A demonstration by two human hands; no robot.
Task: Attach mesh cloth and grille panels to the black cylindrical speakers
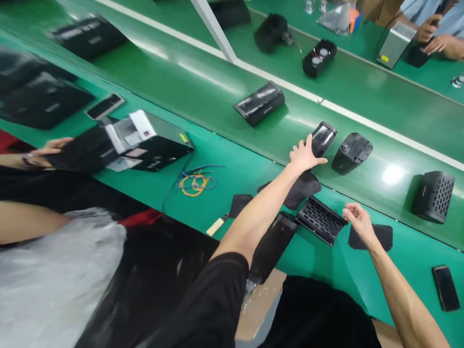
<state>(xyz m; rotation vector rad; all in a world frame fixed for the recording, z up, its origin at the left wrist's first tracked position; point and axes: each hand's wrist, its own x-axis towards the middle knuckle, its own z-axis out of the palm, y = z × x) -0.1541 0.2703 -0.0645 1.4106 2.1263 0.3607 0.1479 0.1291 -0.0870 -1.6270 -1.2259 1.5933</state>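
My left hand [303,155] is stretched out over the conveyor belt with its fingers spread. It touches the near end of a black speaker housing [324,139] with a glossy face. My right hand [358,222] has its fingers curled together, close by the right end of a black perforated grille [321,220]; whether anything is between the fingertips is hidden. Under my left forearm lie a long black housing [273,246] and a dark sheet [302,189]. Another black sheet [384,237] is partly behind my right wrist.
On the belt stand an upright black housing [352,152], a slotted one [435,197] and a glossy one [263,104]. A phone [445,287] lies at right, looped wires [195,183] at left. A neighbour's hand [56,145] is beside a box-shaped device [152,142]. Across the belt, another person's hands [433,38] work.
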